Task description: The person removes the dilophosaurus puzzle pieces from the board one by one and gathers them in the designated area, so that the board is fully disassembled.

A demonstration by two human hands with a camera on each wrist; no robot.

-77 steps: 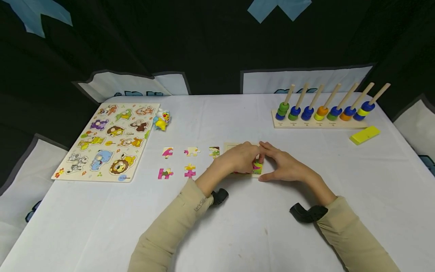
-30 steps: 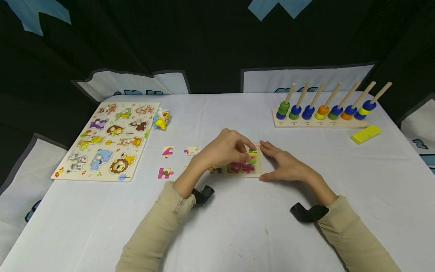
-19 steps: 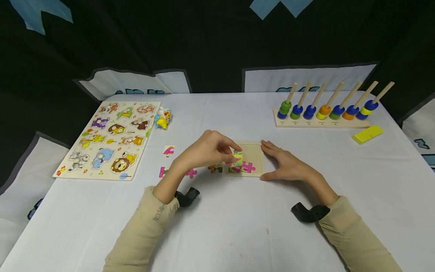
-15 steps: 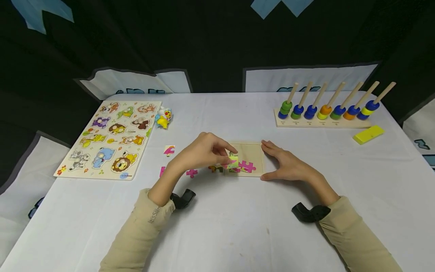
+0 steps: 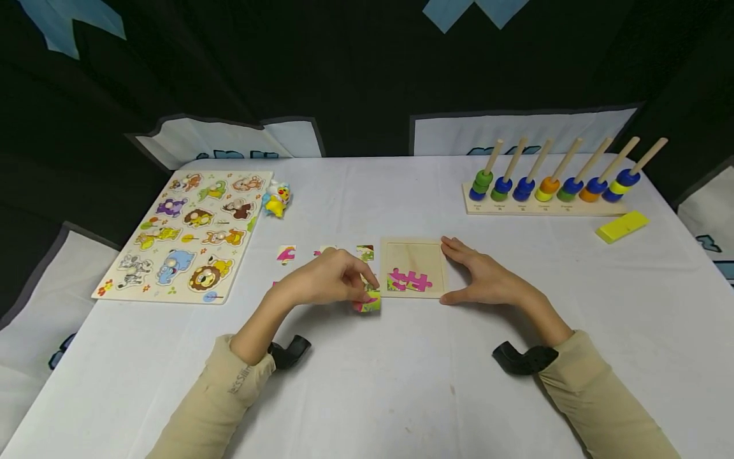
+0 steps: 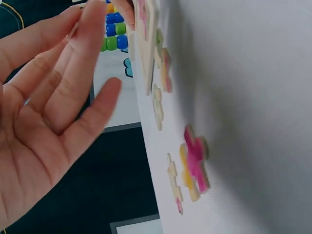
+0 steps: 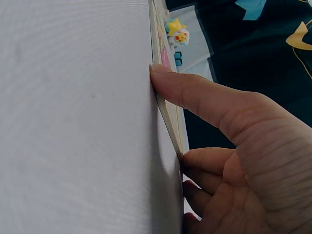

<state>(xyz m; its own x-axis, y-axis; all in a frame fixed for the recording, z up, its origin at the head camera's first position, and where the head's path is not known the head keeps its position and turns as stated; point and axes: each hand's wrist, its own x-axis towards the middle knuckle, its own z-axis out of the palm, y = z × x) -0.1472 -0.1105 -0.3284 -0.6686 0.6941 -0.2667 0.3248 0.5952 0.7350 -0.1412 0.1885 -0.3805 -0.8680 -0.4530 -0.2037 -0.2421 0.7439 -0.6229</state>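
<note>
My left hand pinches a green-and-pink jigsaw piece between thumb and fingers, just left of the wooden puzzle tray. Only a thin edge of the held piece shows between the fingertips in the left wrist view. Joined pink pieces lie low in the tray. Against the tray's right side rests my right hand, fingers extended, thumb at the near corner; the right wrist view shows the thumb touching the edge. Loose pieces lie left of the tray, including a brown-green one and a pink one; my left hand hides others.
An animal peg-puzzle board lies at the left, with a small yellow-and-blue toy figure by its far right corner. At the back right stands a ring-stacking counter, and a yellow block lies in front of it.
My left hand has lifted the green-and-pink piece from the tray's lower right and carried it left, past the tray's edge, and lower. The right hand has stayed at the tray.
</note>
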